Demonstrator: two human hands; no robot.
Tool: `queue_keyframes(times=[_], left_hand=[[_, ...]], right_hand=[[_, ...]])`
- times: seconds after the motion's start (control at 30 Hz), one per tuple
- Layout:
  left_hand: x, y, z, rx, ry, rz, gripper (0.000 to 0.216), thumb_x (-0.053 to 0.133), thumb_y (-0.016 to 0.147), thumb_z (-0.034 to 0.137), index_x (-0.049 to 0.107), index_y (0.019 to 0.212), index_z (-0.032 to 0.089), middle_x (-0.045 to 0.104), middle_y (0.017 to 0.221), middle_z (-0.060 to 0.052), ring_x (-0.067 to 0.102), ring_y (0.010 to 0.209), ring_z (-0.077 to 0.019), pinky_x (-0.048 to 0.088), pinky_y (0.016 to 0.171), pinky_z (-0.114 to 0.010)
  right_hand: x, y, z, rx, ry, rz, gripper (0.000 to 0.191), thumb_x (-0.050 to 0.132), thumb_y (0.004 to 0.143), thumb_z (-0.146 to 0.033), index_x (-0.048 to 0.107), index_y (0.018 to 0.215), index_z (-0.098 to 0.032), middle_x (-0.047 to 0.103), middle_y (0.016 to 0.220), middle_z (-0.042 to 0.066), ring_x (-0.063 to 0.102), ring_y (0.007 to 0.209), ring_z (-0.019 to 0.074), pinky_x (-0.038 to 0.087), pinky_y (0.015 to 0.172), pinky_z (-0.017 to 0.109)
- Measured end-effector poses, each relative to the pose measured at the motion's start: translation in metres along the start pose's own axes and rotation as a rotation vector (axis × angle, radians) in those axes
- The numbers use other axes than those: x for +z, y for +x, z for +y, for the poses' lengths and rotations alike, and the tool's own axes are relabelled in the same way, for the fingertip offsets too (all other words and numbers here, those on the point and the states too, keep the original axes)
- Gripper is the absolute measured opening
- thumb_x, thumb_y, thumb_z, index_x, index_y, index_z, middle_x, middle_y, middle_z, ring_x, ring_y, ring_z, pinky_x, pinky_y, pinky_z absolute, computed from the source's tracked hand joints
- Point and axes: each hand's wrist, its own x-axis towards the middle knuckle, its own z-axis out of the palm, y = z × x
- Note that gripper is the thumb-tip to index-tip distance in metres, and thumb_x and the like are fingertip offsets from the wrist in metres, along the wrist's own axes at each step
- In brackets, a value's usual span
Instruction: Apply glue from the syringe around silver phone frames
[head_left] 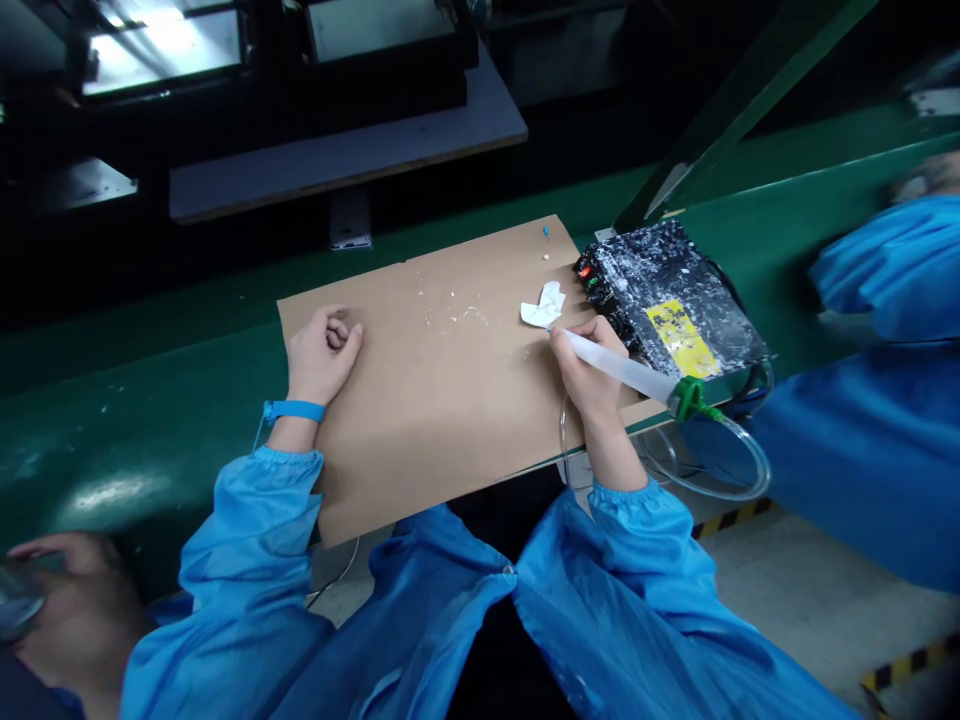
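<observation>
Right hand [592, 378], at 3 o'clock on a tan rectangular cardboard sheet [427, 430]: fingers closed pen-fashion around a frosted-white cylindrical plastic syringe [637, 374], gripped low, near its narrow end; tip directed to 10 o'clock, at the near edge of a crumpled white paper tissue [544, 308] lying at 2 o'clock, contact between the two too small to tell; syringe rear fitted with a green plastic cap [686, 398], joined to a clear looped plastic hose [763, 462] on the 4 o'clock side; left hand [321, 360], at 9 o'clock: fingers loosely curled and half-open, nothing seen in them; small blue pointed piece [546, 232], at 1 o'clock near the sheet's far corner; black rectangular box with white smears [701, 270], between 2 and 3 o'clock; handling notes, by judgement: low grip suits fine control of the tip, light pressure preferable against the tissue, a clean fold better than a soiled one, hose best left slack so that it does not drag the rear, knuckles best held off the box's front controls, left hand useful for steadying the tissue
</observation>
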Motion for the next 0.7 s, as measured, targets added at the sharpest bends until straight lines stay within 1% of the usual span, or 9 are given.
queue_keyframes(times=[0.13, 0.3, 0.4, 0.47, 0.6, 0.7], left_hand=[[0.0006, 0.0004, -0.0003, 0.009, -0.003, 0.004, 0.035, 0.072, 0.099, 0.041, 0.068, 0.130, 0.026, 0.068, 0.090, -0.001, 0.063, 0.081, -0.0222, 0.059, 0.088, -0.041], [0.0016, 0.0007, 0.0009, 0.000, -0.001, 0.003, 0.034, 0.072, 0.099, 0.038, 0.068, 0.130, 0.026, 0.068, 0.089, -0.001, 0.063, 0.081, -0.0220, 0.058, 0.087, -0.040], [0.0025, 0.0006, 0.0009, -0.005, -0.002, 0.000, 0.034, 0.073, 0.099, 0.037, 0.069, 0.130, 0.025, 0.068, 0.089, 0.000, 0.063, 0.080, -0.0211, 0.058, 0.087, -0.038], [0.0038, 0.0010, -0.0001, 0.001, -0.014, 0.009, 0.033, 0.073, 0.099, 0.035, 0.070, 0.130, 0.025, 0.067, 0.089, 0.000, 0.062, 0.079, -0.0205, 0.057, 0.085, -0.037], [0.0065, 0.0016, 0.0001, -0.008, -0.036, 0.021, 0.033, 0.075, 0.098, 0.032, 0.072, 0.130, 0.023, 0.067, 0.087, 0.002, 0.062, 0.078, -0.0192, 0.056, 0.087, -0.036], [0.0070, 0.0008, 0.0054, -0.035, -0.056, 0.008, 0.033, 0.074, 0.099, 0.027, 0.072, 0.132, 0.021, 0.067, 0.087, 0.003, 0.062, 0.077, -0.0179, 0.055, 0.086, -0.034]], right_hand=[[0.0001, 0.0003, 0.0033, -0.008, -0.020, 0.010, 0.036, 0.081, 0.099, -0.052, 0.061, 0.082, -0.028, 0.066, 0.075, -0.002, 0.060, 0.070, 0.0188, 0.045, 0.070, 0.038], [-0.0007, -0.0008, 0.0037, -0.009, -0.077, -0.037, 0.036, 0.081, 0.099, -0.050, 0.060, 0.080, -0.027, 0.066, 0.074, -0.002, 0.059, 0.069, 0.0184, 0.044, 0.068, 0.037], [-0.0006, -0.0003, 0.0028, -0.013, -0.074, -0.009, 0.037, 0.082, 0.098, -0.049, 0.060, 0.079, -0.027, 0.063, 0.072, -0.002, 0.057, 0.068, 0.0180, 0.044, 0.066, 0.035], [-0.0007, 0.0006, 0.0028, -0.011, -0.058, 0.008, 0.036, 0.083, 0.098, -0.051, 0.062, 0.081, -0.026, 0.064, 0.073, -0.002, 0.057, 0.068, 0.0181, 0.044, 0.065, 0.035], [-0.0033, 0.0022, 0.0043, -0.047, -0.061, -0.036, 0.037, 0.082, 0.100, -0.054, 0.064, 0.083, -0.026, 0.066, 0.074, -0.001, 0.059, 0.069, 0.0184, 0.044, 0.066, 0.035], [-0.0063, 0.0039, 0.0054, -0.085, -0.094, -0.052, 0.041, 0.082, 0.098, -0.059, 0.065, 0.080, -0.027, 0.066, 0.072, 0.001, 0.059, 0.066, 0.0208, 0.043, 0.064, 0.039]])
